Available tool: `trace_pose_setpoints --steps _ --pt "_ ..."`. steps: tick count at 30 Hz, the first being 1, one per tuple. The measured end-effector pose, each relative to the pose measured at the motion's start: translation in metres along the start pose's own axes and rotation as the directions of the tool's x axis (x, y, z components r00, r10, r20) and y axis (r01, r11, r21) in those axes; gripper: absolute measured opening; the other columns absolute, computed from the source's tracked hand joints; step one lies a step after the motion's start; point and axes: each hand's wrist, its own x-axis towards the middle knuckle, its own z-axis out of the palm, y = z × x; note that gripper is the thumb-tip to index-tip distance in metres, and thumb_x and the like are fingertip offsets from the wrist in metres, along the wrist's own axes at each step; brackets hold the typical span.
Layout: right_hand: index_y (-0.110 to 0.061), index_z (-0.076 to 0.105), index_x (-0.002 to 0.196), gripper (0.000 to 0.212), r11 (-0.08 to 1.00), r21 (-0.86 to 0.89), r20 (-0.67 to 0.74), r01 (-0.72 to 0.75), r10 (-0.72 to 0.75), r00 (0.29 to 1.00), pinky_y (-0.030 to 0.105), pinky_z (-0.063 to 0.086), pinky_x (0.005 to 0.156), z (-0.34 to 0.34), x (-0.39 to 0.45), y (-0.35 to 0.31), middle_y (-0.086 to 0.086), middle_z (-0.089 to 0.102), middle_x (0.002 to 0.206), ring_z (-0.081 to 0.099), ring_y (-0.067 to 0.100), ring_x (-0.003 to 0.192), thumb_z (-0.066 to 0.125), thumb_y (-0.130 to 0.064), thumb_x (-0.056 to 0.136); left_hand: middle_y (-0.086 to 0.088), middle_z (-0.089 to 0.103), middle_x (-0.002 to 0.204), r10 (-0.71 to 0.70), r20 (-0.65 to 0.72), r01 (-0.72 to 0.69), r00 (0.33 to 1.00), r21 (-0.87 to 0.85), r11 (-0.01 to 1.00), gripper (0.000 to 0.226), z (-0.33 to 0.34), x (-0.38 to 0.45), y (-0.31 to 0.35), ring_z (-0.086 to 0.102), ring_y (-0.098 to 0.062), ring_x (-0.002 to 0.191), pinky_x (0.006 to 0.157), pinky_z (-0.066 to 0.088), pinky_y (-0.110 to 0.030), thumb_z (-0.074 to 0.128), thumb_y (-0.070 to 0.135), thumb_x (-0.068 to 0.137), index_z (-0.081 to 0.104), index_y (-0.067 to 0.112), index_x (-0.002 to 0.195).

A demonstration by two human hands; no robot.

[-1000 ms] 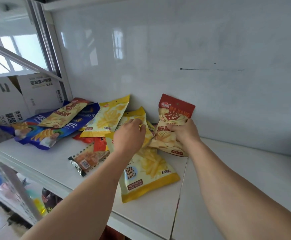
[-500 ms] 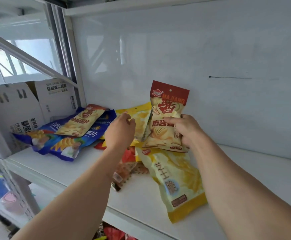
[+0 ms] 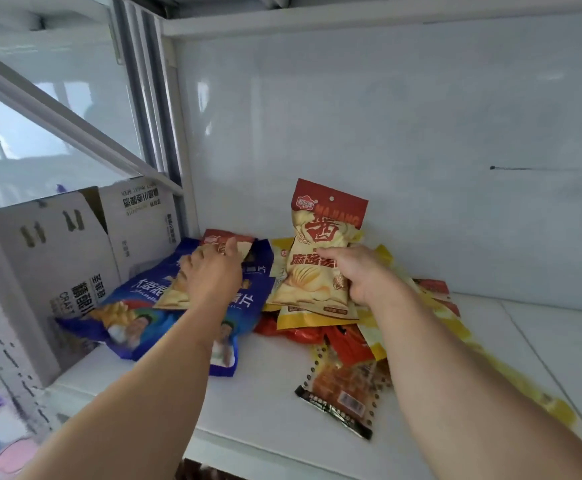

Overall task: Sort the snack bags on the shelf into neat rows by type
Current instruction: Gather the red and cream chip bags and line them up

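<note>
I note blue bags (image 3: 165, 317) lying flat at the shelf (image 3: 265, 403) left. The left hand (image 3: 211, 277), moved leftward since half a second ago, rests fingers on a cream bag (image 3: 182, 289) atop them. The right hand (image 3: 362, 273) grips the red-topped cream bag (image 3: 320, 244), upright as before.

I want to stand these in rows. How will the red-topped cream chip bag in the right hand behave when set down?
The red-topped cream chip bag looks puffy and light, so probably tips. Glossy film may slide on the white shelf.
</note>
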Motion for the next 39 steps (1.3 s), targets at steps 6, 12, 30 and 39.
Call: trace_pose_setpoints --steps 6,12,30,39 --pt "-0.012 0.071 0.105 0.019 0.999 -0.044 -0.028 -0.011 0.010 1.000 0.051 0.060 0.084 0.020 0.006 0.011 0.008 0.078 0.096 0.076 0.029 0.087 0.075 -0.014 0.086 -0.022 0.024 0.161 -0.162 0.170 0.150 0.972 0.083 0.985 0.085 -0.003 0.027 -0.026 0.020 -0.042 0.147 0.121 0.016 -0.051 0.035 0.061 0.096 0.022 0.003 0.155" --pt "-0.014 0.071 0.108 0.026 0.996 -0.076 -0.050 -0.044 0.040 0.998 0.050 0.059 0.087 0.025 0.012 0.024 0.006 0.078 0.099 0.076 0.028 0.089 0.078 -0.021 0.084 -0.023 0.027 0.159 -0.194 0.225 0.161 0.955 0.157 0.974 0.102 -0.001 0.032 -0.031 0.029 -0.041 0.145 0.119 0.022 -0.050 0.057 0.059 0.089 0.010 0.000 0.157" --pt "-0.017 0.070 0.107 0.028 0.998 0.001 -0.146 0.058 -0.057 0.988 0.048 0.060 0.085 0.015 -0.008 0.018 0.003 0.077 0.101 0.075 0.026 0.089 0.079 -0.029 0.085 -0.009 0.075 0.101 0.037 0.406 0.217 0.913 -0.561 0.799 0.010 -0.033 0.021 -0.024 0.072 -0.031 0.091 0.087 0.059 -0.051 0.071 0.014 0.089 0.066 0.016 0.098" --pt "-0.016 0.070 0.101 0.021 0.989 0.010 -0.242 0.151 -0.144 0.960 0.049 0.059 0.088 -0.050 -0.053 0.005 0.005 0.078 0.098 0.076 0.026 0.090 0.079 -0.025 0.085 -0.001 0.079 0.102 0.271 0.455 0.238 0.848 -0.785 0.572 0.019 -0.051 -0.058 0.000 0.077 -0.027 0.092 0.087 0.058 -0.053 0.061 0.025 0.097 0.063 0.020 0.116"
